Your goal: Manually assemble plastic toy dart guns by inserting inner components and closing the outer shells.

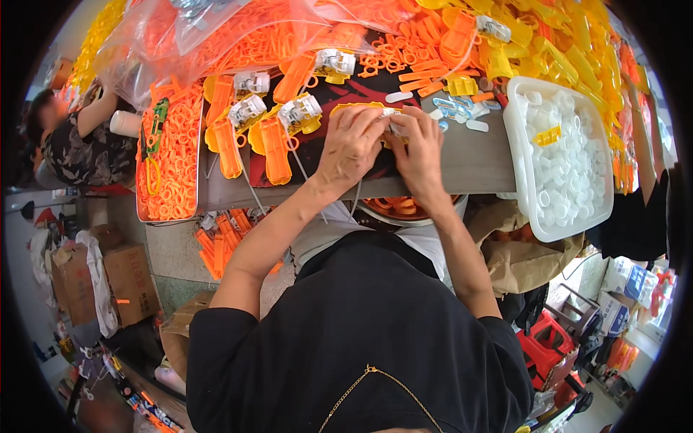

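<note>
Both hands meet over the dark red-and-black cloth point(310, 155) on the table. My left hand point(352, 148) is closed on a yellow plastic shell point(350, 106), whose edge shows above the fingers. My right hand point(419, 150) pinches a small white plastic part point(391, 112) against that shell; the fingers hide most of both. Left of my hands lie several half-built pieces, each with an orange grooved handle point(274, 148), a yellow shell and a white mechanism point(299, 112). Thin grey wires hang from some of them over the table edge.
At the left stands a tray of orange rings point(177, 180) with green-handled pliers point(155, 126) on top. A white bin point(530, 195) of translucent caps is at the right. Orange and yellow parts heap up behind, partly under clear plastic point(166, 43). A co-worker point(79, 137) sits at the far left.
</note>
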Demonstrator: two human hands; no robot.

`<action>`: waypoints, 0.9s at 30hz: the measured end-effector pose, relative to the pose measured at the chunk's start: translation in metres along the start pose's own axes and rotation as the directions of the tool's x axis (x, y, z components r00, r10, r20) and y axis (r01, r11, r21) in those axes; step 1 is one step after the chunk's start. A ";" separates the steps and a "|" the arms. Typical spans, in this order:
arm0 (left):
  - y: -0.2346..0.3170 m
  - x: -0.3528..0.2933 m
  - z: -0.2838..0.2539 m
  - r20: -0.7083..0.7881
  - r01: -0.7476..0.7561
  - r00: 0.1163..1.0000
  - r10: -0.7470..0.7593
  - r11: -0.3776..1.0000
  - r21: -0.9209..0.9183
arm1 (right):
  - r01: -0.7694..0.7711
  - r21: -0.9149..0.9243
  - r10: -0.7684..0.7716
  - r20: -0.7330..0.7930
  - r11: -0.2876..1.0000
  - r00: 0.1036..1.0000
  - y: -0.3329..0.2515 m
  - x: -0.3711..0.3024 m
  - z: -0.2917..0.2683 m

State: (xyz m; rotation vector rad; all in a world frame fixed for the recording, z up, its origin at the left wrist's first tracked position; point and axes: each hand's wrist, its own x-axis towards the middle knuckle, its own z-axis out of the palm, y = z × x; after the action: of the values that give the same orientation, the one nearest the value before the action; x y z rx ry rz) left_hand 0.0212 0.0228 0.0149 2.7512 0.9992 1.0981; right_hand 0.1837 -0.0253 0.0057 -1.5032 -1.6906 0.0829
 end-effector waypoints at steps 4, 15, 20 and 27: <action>0.002 -0.004 0.000 -0.012 0.014 1.000 -0.013 1.000 0.011 | 0.002 0.110 -0.006 0.038 0.994 0.999 0.015 0.062 -0.019; 0.000 0.003 -0.002 -0.012 0.070 0.997 -0.074 0.979 -0.190 | 0.255 -0.242 -0.106 0.497 0.936 0.861 0.055 0.152 0.056; -0.005 -0.006 -0.001 0.004 0.195 0.980 -0.198 0.960 -0.201 | -0.146 0.297 0.076 0.235 0.944 0.969 0.008 0.098 -0.026; 0.010 0.001 0.003 -0.145 0.255 0.953 -0.267 0.962 -0.095 | -0.055 -0.235 0.084 0.114 0.970 0.990 -0.011 -0.034 -0.044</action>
State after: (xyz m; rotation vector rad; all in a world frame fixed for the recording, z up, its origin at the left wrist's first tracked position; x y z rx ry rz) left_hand 0.0290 0.0154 0.0157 2.4154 1.2678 1.2906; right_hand 0.1996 -0.0772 0.0214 -1.7622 -1.7942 0.0164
